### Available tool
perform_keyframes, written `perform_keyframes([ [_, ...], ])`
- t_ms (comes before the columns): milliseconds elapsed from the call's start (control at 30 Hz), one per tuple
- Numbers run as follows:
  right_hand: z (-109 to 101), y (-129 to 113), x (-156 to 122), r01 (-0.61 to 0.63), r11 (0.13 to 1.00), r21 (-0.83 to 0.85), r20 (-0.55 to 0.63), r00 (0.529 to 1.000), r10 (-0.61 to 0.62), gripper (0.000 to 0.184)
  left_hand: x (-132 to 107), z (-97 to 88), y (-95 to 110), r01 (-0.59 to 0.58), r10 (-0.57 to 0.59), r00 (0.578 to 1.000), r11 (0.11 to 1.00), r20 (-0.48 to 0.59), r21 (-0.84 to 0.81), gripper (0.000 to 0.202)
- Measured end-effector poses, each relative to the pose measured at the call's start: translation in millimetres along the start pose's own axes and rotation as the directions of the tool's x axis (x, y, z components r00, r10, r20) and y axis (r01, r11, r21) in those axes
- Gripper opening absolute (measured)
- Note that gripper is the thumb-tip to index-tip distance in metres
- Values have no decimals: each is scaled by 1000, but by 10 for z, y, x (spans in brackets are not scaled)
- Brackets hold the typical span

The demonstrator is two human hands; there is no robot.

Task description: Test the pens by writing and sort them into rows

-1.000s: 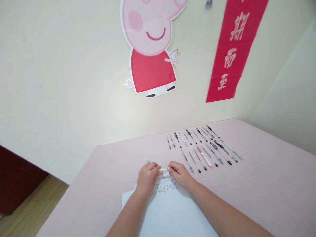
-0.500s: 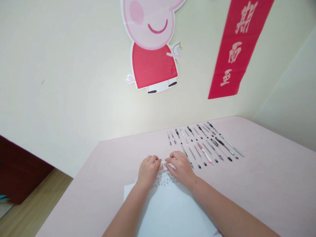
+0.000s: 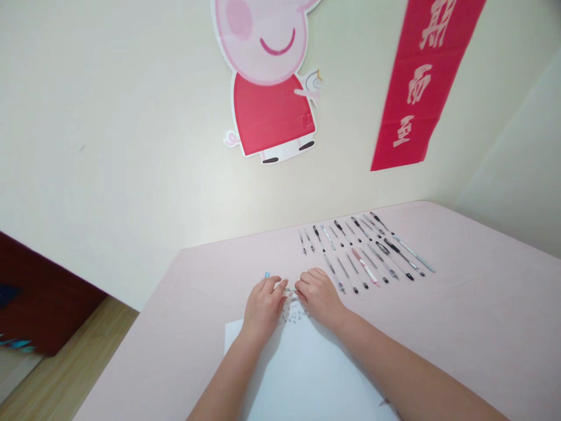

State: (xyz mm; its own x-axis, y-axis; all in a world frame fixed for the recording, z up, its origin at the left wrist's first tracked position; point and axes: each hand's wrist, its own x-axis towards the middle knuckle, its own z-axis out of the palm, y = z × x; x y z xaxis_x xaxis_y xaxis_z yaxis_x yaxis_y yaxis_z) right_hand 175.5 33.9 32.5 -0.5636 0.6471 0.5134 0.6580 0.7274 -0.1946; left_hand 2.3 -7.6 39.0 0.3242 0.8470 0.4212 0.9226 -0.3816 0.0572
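1. A pink surface (image 3: 175, 339), carrying all the work.
2. White paper (image 3: 307, 374), with dark marks towards its far end.
3. Left hand (image 3: 264, 301) and right hand (image 3: 319, 295), near each other, each closed to a narrow pinch.
4. Pens (image 3: 366, 268) in two loose rows off to the right; I spot no container.
5. A slim pale pen (image 3: 290, 289), held between both hands over the paper's far end; I'd guess they're adjusting it, which calls for steady fingers.

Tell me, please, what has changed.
On the left hand, thumb and forefinger have parted; on the right hand, fingers have curled in. A blue tip, hidden half a second ago, shows beyond the left hand. Both remain at the slim rod; pens and paper stay put.
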Motion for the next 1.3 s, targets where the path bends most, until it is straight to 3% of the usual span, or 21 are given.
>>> perform_keyframes([
  [133,59,92,-27,-123,991,53,-20,992,124,11,-168,-69,-27,94,-102,986,993,-130,-67,48],
  [367,101,173,-42,-332,901,280,-86,926,368,4,-405,-97,-36,176,-206,969,963,-136,-206,38],
  [500,133,186,-35,-377,800,466,-56,890,453,7,-449,-104,-105,195,-220,974,940,-59,-279,26],
  [700,158,109,1,-387,574,722,94,876,473,9,-465,-89,-178,171,-136,984,913,119,-371,23],
  [833,121,14,-9,-416,496,762,228,890,396,20,-466,-64,-185,186,-144,980,905,135,-384,23],
  [933,104,-65,-78,-479,419,772,339,867,366,24,-467,-52,-188,195,-145,977,898,153,-393,24],
  [1200,113,-150,-359,-612,408,677,438,781,444,7,-470,-46,-180,222,-157,970,883,185,-414,24],
  [1300,103,-143,-406,-621,397,676,438,772,461,5,-468,-56,-171,228,-158,968,877,193,-424,24],
])
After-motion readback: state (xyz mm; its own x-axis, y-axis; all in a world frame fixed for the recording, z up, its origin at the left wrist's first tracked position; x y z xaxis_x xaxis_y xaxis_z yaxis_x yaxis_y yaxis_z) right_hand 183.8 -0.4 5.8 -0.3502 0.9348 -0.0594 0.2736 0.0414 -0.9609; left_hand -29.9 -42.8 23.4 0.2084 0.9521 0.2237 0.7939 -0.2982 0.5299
